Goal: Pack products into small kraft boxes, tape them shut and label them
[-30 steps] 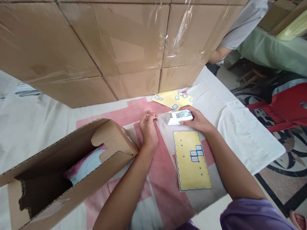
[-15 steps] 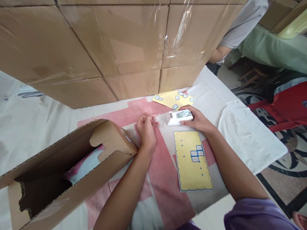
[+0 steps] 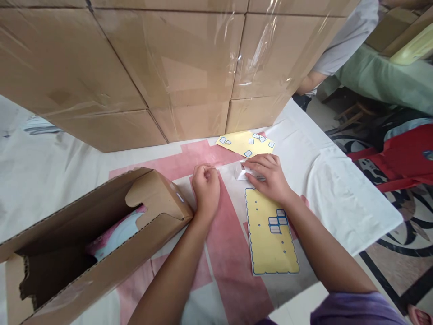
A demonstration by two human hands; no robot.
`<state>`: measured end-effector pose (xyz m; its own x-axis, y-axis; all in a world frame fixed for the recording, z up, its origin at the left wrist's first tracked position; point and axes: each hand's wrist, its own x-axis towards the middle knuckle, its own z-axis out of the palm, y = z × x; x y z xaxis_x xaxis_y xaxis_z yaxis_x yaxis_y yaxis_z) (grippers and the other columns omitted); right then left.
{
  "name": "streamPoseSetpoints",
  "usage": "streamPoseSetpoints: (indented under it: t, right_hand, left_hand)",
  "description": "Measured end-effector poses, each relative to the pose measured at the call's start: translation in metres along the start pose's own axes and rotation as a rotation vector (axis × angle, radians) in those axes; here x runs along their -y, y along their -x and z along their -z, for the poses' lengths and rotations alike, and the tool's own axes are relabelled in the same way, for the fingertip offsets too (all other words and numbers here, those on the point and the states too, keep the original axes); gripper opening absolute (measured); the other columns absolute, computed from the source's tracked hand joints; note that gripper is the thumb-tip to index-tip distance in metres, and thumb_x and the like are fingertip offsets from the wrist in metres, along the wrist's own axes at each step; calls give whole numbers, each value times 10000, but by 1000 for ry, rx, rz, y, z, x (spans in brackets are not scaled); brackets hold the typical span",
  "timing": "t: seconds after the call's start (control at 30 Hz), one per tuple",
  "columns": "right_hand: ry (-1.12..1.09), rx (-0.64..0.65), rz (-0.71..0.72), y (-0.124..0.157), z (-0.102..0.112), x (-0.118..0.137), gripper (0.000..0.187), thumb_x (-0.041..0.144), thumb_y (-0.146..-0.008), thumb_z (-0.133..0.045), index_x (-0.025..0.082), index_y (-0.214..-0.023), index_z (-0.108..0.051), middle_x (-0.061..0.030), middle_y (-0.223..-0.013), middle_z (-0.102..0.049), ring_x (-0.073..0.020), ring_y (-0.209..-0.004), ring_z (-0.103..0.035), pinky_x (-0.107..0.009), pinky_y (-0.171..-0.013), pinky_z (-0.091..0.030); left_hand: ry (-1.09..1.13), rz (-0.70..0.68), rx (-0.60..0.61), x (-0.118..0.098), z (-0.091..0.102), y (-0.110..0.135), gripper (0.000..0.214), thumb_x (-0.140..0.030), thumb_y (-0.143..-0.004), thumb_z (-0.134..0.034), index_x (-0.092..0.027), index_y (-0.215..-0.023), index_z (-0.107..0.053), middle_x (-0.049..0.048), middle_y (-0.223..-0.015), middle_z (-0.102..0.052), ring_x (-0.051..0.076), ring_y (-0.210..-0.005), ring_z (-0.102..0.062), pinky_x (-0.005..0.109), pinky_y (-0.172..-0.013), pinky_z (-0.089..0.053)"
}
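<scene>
My right hand [image 3: 267,174] lies over a small white box [image 3: 241,172] on the table, fingers curled around it and hiding most of it. My left hand [image 3: 206,185] rests closed on the pink cloth just left of the box, fingertips pinched together; whatever is in them is too small to make out. A yellow sticker sheet [image 3: 270,234] with a few white labels lies below my right hand. A second yellow sheet [image 3: 243,142] with loose labels lies beyond it.
An open cardboard carton [image 3: 101,239] with a pink and blue item inside lies at the left. Taped cardboard boxes [image 3: 162,67] form a wall behind. Another person's arm [image 3: 314,79] shows at the upper right. A red chair [image 3: 399,155] stands beyond the table's right edge.
My right hand has turned over and covered the white box, pressing it toward the table. My left hand has drawn slightly back and closed tighter.
</scene>
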<state>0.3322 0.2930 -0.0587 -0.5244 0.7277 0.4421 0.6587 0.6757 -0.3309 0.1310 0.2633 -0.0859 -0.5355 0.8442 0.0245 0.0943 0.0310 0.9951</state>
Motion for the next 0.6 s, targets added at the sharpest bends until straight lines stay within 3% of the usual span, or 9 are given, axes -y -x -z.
streamPoseSetpoints:
  t: [0.23,0.4,0.6]
  right_hand:
    - [-57,-64,15,1,-4,-9,189,258,-950,-652,277,-1134,-690,-40,-1158,-743,-250,-1120,-635,-452,-987,-398]
    - [-59,-70,13,1,-4,-8,195,257,-937,-674,279,-1128,-699,-36,-1149,-751,-247,-1121,-635,-452,-996,-406]
    - [-67,-66,7,1,-4,-9,197,261,-937,-680,293,-1129,-700,-21,-1145,-754,-245,-1116,-635,-453,-995,-409]
  left_hand:
    - [-231,-95,52,-2,2,2,172,-148,-872,-505,-218,-715,-495,10,-855,-618,148,-814,-576,278,-735,-425]
    - [-389,-93,122,-1,1,2,160,-175,-930,-467,-226,-783,-500,8,-808,-631,161,-749,-589,289,-697,-434]
    - [-670,-129,158,-6,-6,4,130,-154,-949,-443,-203,-860,-525,81,-992,-636,188,-790,-590,301,-654,-406]
